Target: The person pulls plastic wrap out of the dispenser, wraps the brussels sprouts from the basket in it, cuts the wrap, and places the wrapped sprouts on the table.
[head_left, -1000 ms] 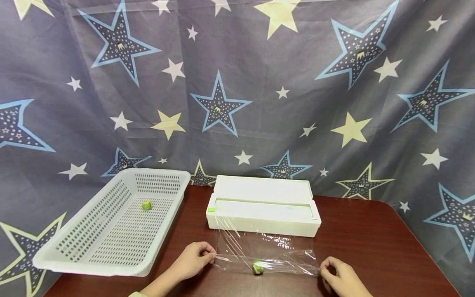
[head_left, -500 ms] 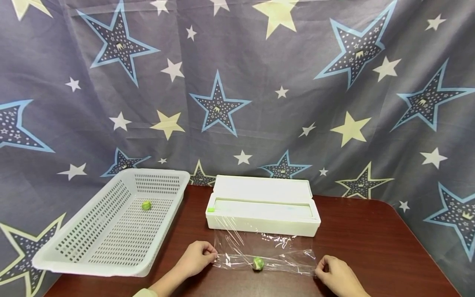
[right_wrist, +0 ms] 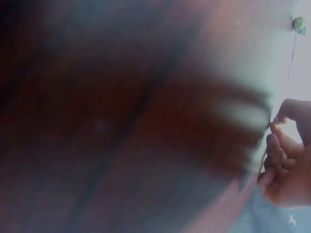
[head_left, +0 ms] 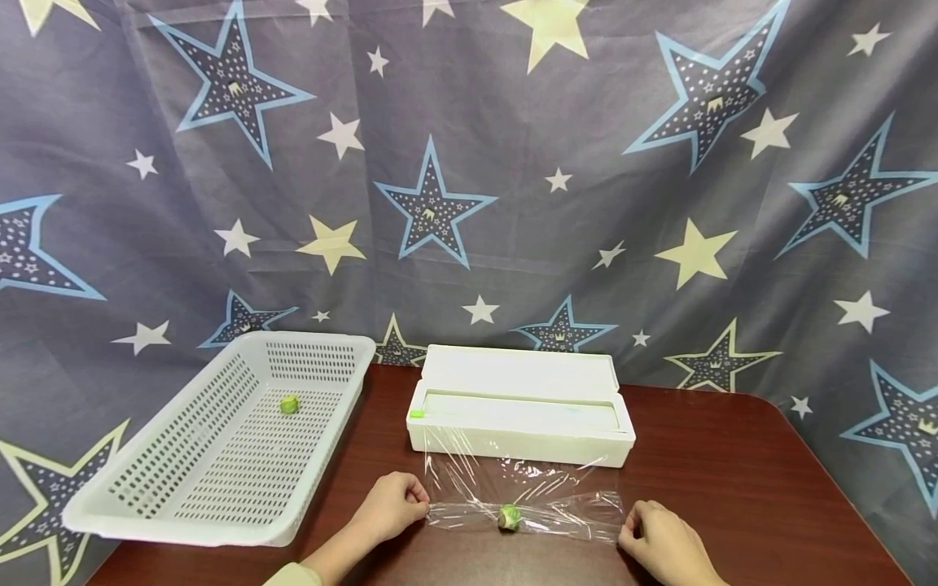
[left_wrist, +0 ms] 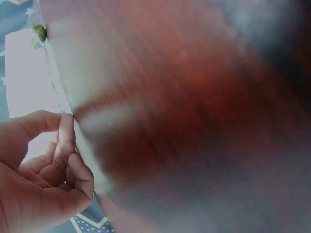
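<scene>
A: How do things stand, biggest first?

B: Behind your counter [head_left: 718, 456] hangs a star-printed curtain [head_left: 469, 89]. To your left sits the white perforated plastic basket [head_left: 183, 531], and near the counter's back edge stands your white cling-film dispenser [head_left: 522, 421] with its lid [head_left: 520, 370] open. The clear cling film [head_left: 528, 488] is already drawn out toward you; it appears to run unbroken back to the dispenser, so I'd judge it uncut

A: And the hands?

B: The fingers of your left hand [head_left: 391, 505] pinch the film by its near left corner; those of your right hand [head_left: 663, 541] pinch the near right one

A: Where's the work itself?

B: Your Brussels sprout [head_left: 509, 518] is between your hands, at the film's bunched near edge; whether film covers it, you can't tell from here. I'd call this partway: film out and held, cutting apparently left. A second sprout [head_left: 289, 404] lies in the basket; whether it is wrapped is too small to tell

A: Any writing or brand?

B: None you can read; the dispenser shows just a bright green tab [head_left: 417, 414] at its left end
</scene>
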A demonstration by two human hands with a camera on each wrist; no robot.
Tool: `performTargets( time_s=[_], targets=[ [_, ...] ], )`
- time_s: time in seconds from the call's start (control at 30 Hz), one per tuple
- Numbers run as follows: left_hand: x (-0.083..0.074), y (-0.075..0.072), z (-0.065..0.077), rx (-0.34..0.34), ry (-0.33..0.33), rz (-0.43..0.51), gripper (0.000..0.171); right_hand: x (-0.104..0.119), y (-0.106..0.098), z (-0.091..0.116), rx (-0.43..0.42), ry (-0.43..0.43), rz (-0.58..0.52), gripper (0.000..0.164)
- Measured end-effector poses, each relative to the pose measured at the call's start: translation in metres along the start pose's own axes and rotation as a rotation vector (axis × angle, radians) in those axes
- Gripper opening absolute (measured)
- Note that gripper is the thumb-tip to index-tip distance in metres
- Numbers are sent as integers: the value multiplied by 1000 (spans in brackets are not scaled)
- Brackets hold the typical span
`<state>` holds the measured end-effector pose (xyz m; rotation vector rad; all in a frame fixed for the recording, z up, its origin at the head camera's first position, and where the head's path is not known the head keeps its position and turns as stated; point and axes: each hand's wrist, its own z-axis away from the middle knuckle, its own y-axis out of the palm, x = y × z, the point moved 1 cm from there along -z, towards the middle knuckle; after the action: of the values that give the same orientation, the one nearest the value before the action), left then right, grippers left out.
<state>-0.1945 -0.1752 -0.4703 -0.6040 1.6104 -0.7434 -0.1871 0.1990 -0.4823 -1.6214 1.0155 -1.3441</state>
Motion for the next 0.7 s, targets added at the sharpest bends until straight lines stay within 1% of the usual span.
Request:
performTargets(
  time_s=[0.2,0.4,0.53,0.7],
  targets=[
    [-2,0,0,-1,0,-54,9,-1,1,1,7,-16,20,17],
    [-1,-2,0,-11,-3,-103,12,-3,-1,1,4,-4,8,18],
    [1,-3,0,-13,-26,-125,13,-5,-2,0,-15,-21,3,21],
    [5,-3,2,-10,-57,-132,16,-7,-1,0,9,-43,9,19]
  ],
)
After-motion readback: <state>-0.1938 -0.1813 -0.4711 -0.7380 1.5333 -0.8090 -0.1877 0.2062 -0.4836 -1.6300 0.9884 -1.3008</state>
